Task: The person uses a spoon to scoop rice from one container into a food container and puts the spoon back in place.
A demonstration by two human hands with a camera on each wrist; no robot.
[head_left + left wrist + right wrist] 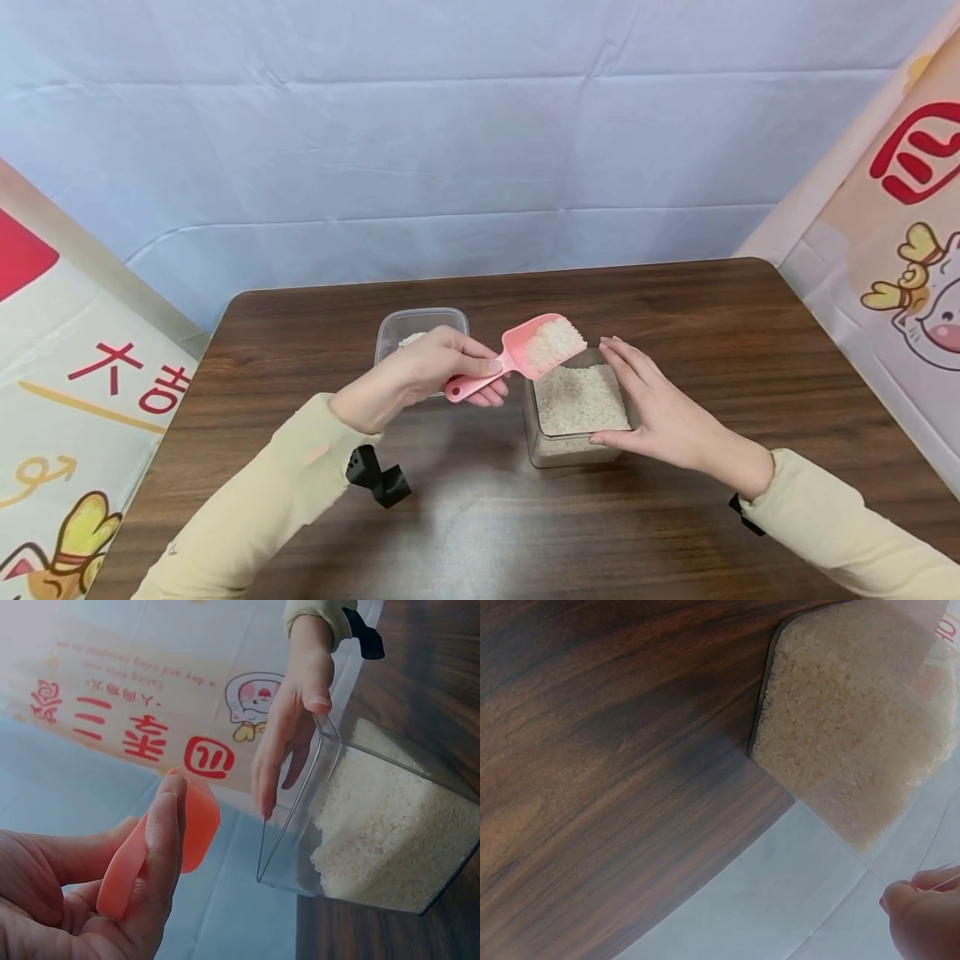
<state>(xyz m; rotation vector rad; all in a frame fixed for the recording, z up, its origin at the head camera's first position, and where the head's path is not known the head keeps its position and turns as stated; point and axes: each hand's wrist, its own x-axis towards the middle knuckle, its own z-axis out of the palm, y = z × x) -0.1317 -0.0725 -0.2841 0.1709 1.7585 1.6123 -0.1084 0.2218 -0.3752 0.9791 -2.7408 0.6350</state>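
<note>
At the left, the left hand [427, 367] hovers above the wooden table [750, 350], fingers and thumb curled round the handle of a pink scoop [525, 354] – the bowl of the scoop is tilted up to the right and heaped with white rice. Just behind that hand stands a shallow clear tub [420, 323] with a little rice showing in it, near the middle of the table and well in from the back edge. Bare wood lies open in front of both forearms, toward the near edge. To the right, a taller clear container [573, 417] sits on the table, filled most of the way with rice – the scoop's bowl hangs over its far left corner. The right hand [660, 412] rests flat against the container's right side, fingers straight and together, thumb at the near corner, steadying rather than gripping it.
</note>
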